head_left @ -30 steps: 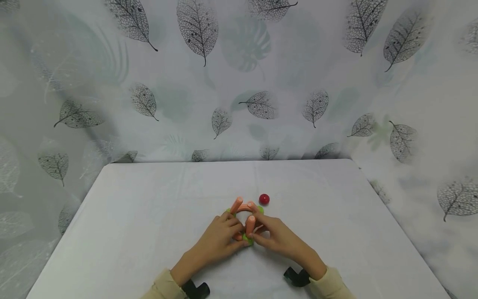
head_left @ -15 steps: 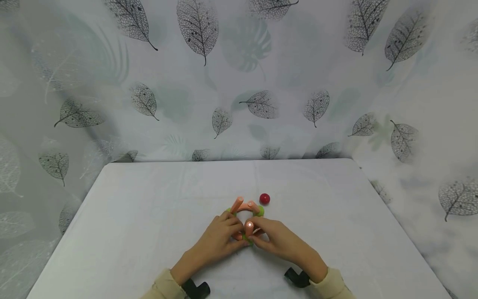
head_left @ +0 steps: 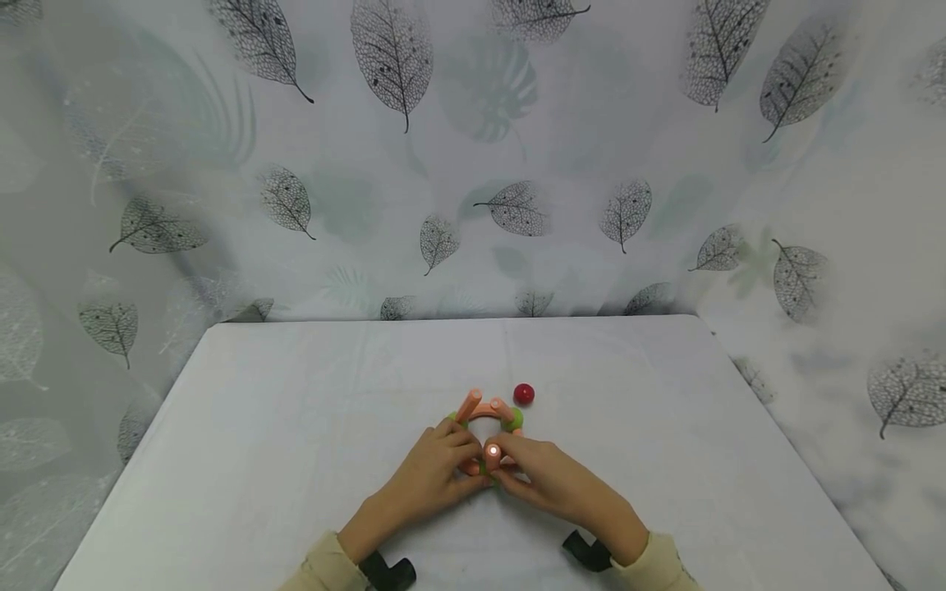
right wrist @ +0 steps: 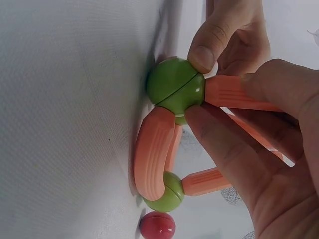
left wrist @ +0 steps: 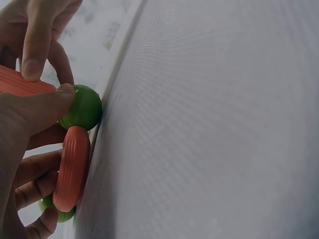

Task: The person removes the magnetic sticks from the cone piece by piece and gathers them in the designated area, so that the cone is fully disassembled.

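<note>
A ring of curved orange rods (right wrist: 152,157) joined by green balls (head_left: 512,421) lies on the table, with straight orange rods standing up from the balls. My left hand (head_left: 441,466) holds the near green ball (left wrist: 85,107), its thumb against the side and its fingers about the neighbouring curved rod. Between thumb and fingers, my right hand (head_left: 554,478) pinches the straight orange rod (right wrist: 229,92) that rises from this ball. In the right wrist view the rod's lower end meets the ball. The fingers partly cover the near side of the ring.
A red ball (head_left: 524,394) rests on the white table (head_left: 310,386) just beyond the ring's far right side. Two more orange rods (head_left: 469,405) stick up at the far side. Leaf-patterned cloth (head_left: 562,148) hangs behind and beside the table.
The pinched rod has swung from leaning away to pointing up toward the head camera. My right hand has shifted slightly nearer with it; my left hand keeps its place.
</note>
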The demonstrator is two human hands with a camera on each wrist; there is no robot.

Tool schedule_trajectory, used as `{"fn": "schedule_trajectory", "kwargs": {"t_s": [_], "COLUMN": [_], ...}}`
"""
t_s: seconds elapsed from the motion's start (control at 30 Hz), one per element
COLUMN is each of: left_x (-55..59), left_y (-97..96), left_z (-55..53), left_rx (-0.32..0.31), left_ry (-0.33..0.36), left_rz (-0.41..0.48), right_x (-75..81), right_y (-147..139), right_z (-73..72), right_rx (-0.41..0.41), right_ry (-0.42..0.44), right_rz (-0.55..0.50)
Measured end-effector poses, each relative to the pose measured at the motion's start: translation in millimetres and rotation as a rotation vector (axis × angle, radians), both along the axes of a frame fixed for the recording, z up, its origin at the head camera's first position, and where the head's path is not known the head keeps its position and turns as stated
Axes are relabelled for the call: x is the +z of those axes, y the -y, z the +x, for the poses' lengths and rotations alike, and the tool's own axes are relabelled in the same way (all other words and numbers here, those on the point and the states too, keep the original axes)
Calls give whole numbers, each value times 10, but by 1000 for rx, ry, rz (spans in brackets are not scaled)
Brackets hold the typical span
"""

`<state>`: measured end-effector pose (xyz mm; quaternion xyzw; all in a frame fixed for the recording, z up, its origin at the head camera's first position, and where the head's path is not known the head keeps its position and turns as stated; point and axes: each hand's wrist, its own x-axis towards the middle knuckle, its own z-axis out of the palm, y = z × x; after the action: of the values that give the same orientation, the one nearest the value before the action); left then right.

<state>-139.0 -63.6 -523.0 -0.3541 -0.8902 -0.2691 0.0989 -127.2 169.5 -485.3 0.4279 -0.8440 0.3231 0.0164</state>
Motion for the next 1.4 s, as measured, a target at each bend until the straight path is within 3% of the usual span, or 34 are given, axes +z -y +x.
{"fn": "schedule_trajectory", "kwargs": {"t_s": [0.1,0.7,0.87,1.2,1.4], "left_x": [1,-7,24,112,141], "left_y": [0,8,42,143,167], "left_z": [8,-4,-27,-71,-73], "left_rx": [2,-20,-30,-40,-34], "left_ry": [34,-15,18,83,74], "left_rz": [-11,25,-17,-135,-143], "right_x": [-3,6,41,51,-8], "right_y": [-3,-38,-98,-267,-329], "right_z": [9,-8,-37,-173,-232], "right_rx": [-4,-5,-13,-63,-167], "right_ry": [12,90,126,161,190], "right_rz": [5,-25,-70,-159,-229]}}
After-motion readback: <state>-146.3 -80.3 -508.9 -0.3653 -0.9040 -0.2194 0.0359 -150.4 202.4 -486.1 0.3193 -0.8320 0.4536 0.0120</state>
